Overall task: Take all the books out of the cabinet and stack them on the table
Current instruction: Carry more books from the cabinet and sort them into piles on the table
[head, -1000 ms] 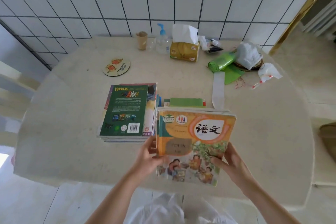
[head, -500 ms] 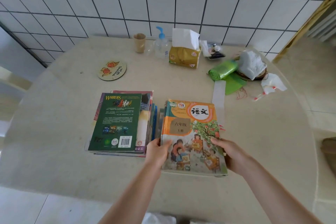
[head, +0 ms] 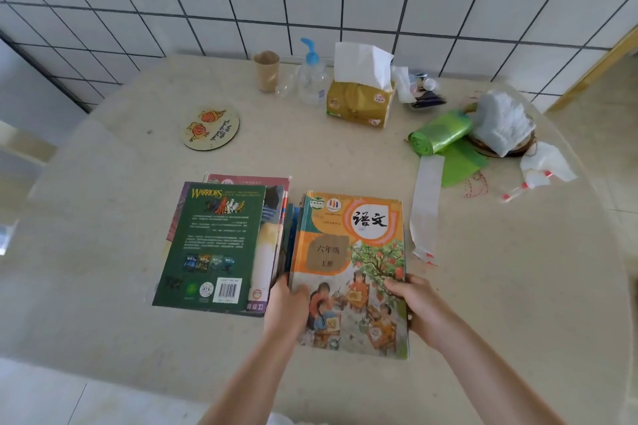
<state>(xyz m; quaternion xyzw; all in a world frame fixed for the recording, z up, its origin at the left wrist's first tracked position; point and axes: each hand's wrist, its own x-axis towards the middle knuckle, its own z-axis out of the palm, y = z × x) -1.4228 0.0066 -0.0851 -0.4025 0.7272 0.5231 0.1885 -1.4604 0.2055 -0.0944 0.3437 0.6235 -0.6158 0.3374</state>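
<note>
Two stacks of books lie side by side on the beige table. The left stack is topped by a green Warriors book, back cover up. The right stack is topped by an orange Chinese textbook with children and a tree on its cover. My left hand grips the textbook's lower left edge, thumb on the cover. My right hand grips its lower right edge, thumb on the cover. The cabinet is out of view.
At the back stand a brown cup, a pump bottle and a tissue pack. A round coaster lies left. A green bag roll, a white plastic bag and a paper strip crowd the right.
The orange textbook stack came down from being held tilted above the near edge and now lies flat on the table beside the Warriors stack. Both hands stay on its lower edges.
</note>
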